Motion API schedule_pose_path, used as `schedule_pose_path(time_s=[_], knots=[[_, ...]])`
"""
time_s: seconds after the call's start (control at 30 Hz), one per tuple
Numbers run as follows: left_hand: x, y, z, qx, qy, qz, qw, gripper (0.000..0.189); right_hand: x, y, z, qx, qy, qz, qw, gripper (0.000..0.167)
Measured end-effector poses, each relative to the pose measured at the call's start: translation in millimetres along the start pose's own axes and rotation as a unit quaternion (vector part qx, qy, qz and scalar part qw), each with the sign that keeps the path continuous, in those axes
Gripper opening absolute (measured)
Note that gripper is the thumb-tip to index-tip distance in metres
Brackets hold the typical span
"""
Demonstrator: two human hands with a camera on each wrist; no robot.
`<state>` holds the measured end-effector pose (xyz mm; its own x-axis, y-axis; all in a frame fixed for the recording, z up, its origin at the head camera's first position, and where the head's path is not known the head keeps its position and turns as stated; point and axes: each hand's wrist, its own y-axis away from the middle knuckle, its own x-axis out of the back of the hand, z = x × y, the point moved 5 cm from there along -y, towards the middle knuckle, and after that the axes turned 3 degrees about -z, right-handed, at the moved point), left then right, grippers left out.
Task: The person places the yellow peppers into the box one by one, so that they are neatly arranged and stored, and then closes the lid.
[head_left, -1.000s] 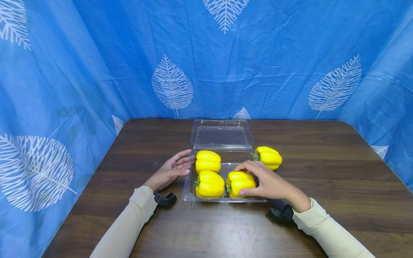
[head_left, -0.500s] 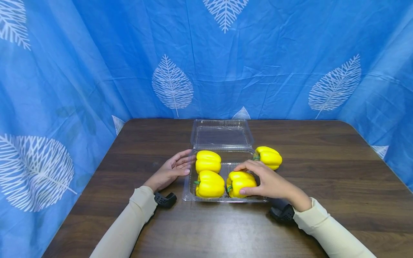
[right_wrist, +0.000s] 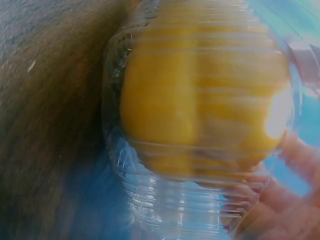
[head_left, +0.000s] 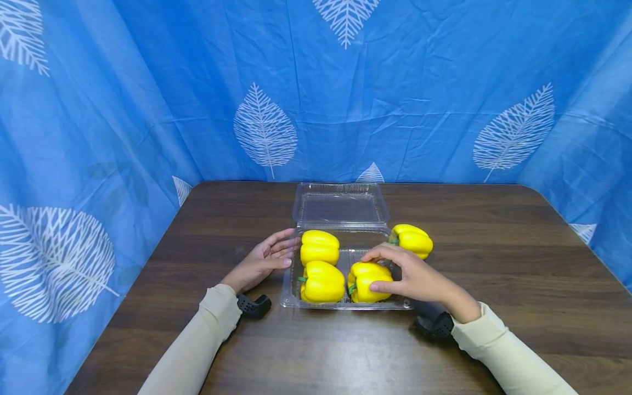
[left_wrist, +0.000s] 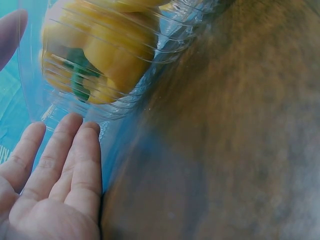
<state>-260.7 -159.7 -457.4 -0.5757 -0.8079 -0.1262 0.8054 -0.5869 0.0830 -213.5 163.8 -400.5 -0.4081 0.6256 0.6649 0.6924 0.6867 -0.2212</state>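
Observation:
In the head view, a clear plastic clamshell box (head_left: 345, 305) lies opened flat on the table. Two yellow bell peppers, a rear one (head_left: 319, 247) and a front one (head_left: 322, 282), sit in its left half. A third yellow bell pepper (head_left: 362, 280) is in the front right part, its green stem to the left. My right hand (head_left: 412, 274) holds this one, thumb at the front and fingers over the far side. My left hand (head_left: 261, 262) rests beside the box's left wall, fingers extended; in the left wrist view its fingertips (left_wrist: 75, 120) are at the ribbed plastic.
Another yellow bell pepper (head_left: 413, 241) lies at the box's right rear corner. The box's clear lid (head_left: 340, 204) extends toward the table's far edge. A blue curtain (head_left: 419, 82) with white leaf prints hangs behind the brown wooden table (head_left: 336, 351).
My right thumb has slid slightly up and back over the pepper, which has barely moved. The left hand and the other peppers stay where they were.

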Motion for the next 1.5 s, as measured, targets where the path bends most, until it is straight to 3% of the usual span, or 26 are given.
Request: schedule_pose_path(time_s=[0.47,0.77,1.13,1.33,1.5], knots=[[-0.9,0.1,0.9,0.004,-0.001,0.004,1.0000,0.084,8.9,3.0,3.9,-0.010,-0.026,0.030,0.9992,0.037],[-1.0,0.2,0.9,0.005,0.001,0.008,1.0000,0.083,17.2,4.4,7.2,-0.022,-0.090,0.063,0.9937,0.033],[-0.1,0.0,0.1,0.005,-0.001,0.009,0.9999,0.082,34.8,4.5,8.8,0.043,-0.198,0.127,0.9711,0.034],[-0.2,-0.8,-0.7,0.009,-0.003,0.010,0.9999,0.083,49.1,9.4,11.5,0.049,-0.211,0.166,0.9620,0.040],[-0.5,-1.4,-1.0,0.008,-0.004,0.009,0.9999,0.082,62.8,15.8,17.2,0.022,-0.204,0.227,0.9520,0.043]])
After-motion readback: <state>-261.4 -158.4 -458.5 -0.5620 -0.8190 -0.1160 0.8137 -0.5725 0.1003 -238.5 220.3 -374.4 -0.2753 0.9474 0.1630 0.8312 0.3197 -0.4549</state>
